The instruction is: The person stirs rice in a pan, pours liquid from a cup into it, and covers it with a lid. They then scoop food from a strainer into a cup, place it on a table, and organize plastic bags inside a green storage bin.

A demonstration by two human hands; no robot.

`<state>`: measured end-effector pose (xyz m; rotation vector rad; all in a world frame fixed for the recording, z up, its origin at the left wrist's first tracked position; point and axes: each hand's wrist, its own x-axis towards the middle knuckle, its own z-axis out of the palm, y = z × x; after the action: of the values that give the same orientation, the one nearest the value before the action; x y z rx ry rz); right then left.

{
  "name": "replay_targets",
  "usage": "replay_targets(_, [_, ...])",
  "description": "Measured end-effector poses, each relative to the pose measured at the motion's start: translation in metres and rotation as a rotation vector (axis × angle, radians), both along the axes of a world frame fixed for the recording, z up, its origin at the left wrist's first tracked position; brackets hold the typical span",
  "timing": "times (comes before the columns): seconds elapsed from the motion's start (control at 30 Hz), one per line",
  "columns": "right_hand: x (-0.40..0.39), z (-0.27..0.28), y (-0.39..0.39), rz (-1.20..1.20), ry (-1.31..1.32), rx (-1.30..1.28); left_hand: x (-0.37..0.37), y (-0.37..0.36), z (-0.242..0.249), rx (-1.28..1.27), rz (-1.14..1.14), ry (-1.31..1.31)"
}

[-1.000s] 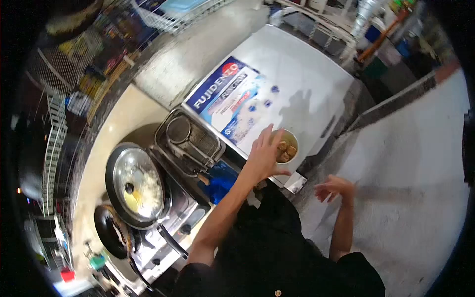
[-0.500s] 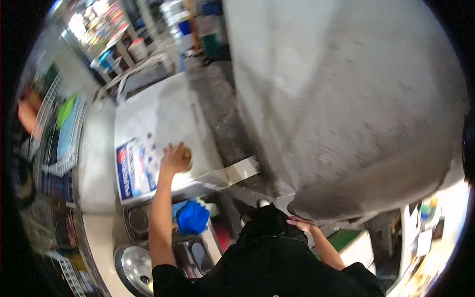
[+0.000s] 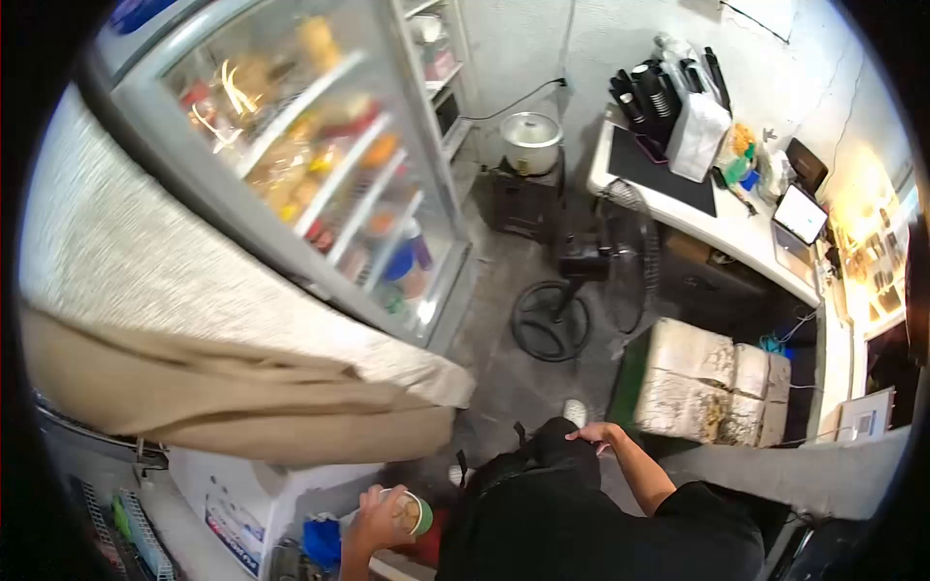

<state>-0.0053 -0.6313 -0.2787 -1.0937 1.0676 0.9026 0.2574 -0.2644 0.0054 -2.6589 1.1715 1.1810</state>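
A round tub with a green rim and pale, lumpy contents (image 3: 411, 513) is in my left hand (image 3: 381, 520), low in the view and left of my body. The fingers wrap round its side. My right hand (image 3: 597, 437) rests by the black clothing at my waist, fingers bent together; whether it grips the cloth is too small to tell. Below my left hand lies a blue bag (image 3: 322, 540), beside the white chest (image 3: 291, 489).
A glass-door fridge (image 3: 320, 165) stands upper left behind a wall edge (image 3: 242, 290). Ahead on the floor are a black fan (image 3: 581, 281) and a stand with a silver pot (image 3: 531, 143). Stacked pale blocks (image 3: 693, 382) and a white desk (image 3: 756, 237) are at right.
The view has swung right, bringing the fridge, fan and desk into sight. My left hand has come off the white chest's top and now holds the tub beside my body.
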Motion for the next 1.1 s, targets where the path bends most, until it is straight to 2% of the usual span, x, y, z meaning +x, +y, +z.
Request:
replay_targets(0.1, [-0.061, -0.018, -0.067, 0.003, 0.001, -0.004, -0.035, -0.091, -0.015, -0.123, -0.085, 0.052])
replay_targets(0.13, [-0.088, -0.041, -0.082, -0.056, -0.073, -0.050, -0.042, -0.128, -0.005, -0.141, -0.092, 0.071])
replay_targets(0.17, [-0.105, -0.037, -0.089, -0.060, -0.069, -0.050, -0.045, -0.162, -0.003, -0.174, -0.133, 0.077])
replay_targets(0.23, [-0.136, -0.024, -0.109, -0.201, -0.034, -0.301, -0.043, -0.233, 0.006, -0.182, -0.154, 0.032])
replay_targets(0.27, [-0.157, -0.041, -0.114, -0.352, -0.036, -0.292, -0.036, -0.274, 0.020, -0.176, -0.157, 0.055])
replay_targets(0.33, [-0.185, -0.036, -0.119, -0.684, -0.084, -0.221, -0.016, -0.347, 0.024, -0.351, -0.265, -0.078])
replay_targets(0.4, [-0.217, -0.047, -0.119, -0.766, -0.054, -0.250, 0.005, -0.436, 0.051, -0.321, -0.316, -0.074])
replay_targets(0.47, [-0.236, -0.045, -0.110, -0.913, 0.010, -0.304, 0.019, -0.524, 0.068, -0.396, -0.421, -0.258])
replay_targets(0.6, [-0.265, -0.044, -0.071, -1.247, 0.116, -0.289, 0.047, -0.699, 0.051, -0.512, -0.570, -0.463])
replay_targets(0.7, [-0.260, -0.036, -0.036, -1.417, 0.214, -0.263, 0.065, -0.823, 0.002, -0.585, -0.647, -0.513])
replay_targets(0.83, [-0.236, -0.071, 0.019, -1.459, 0.360, -0.279, 0.068, -0.953, -0.070, -0.530, -0.688, -0.390])
replay_targets(0.87, [-0.198, -0.066, 0.002, -1.455, 0.343, -0.258, 0.065, -0.969, -0.071, -0.505, -0.694, -0.279])
replay_targets(0.9, [-0.160, -0.070, -0.014, -1.428, 0.310, -0.271, 0.072, -1.004, -0.113, -0.590, -0.752, -0.276])
replay_targets(0.93, [-0.124, -0.072, -0.030, -1.403, 0.284, -0.289, 0.066, -1.011, -0.113, -0.575, -0.730, -0.272])
replay_targets(1.03, [-0.014, -0.062, -0.085, -1.354, 0.233, -0.371, 0.074, -1.060, -0.142, -0.479, -0.862, -0.191])
replay_targets(1.1, [0.028, -0.029, -0.083, -1.306, 0.275, -0.412, 0.080, -1.082, -0.164, -0.431, -0.960, -0.185])
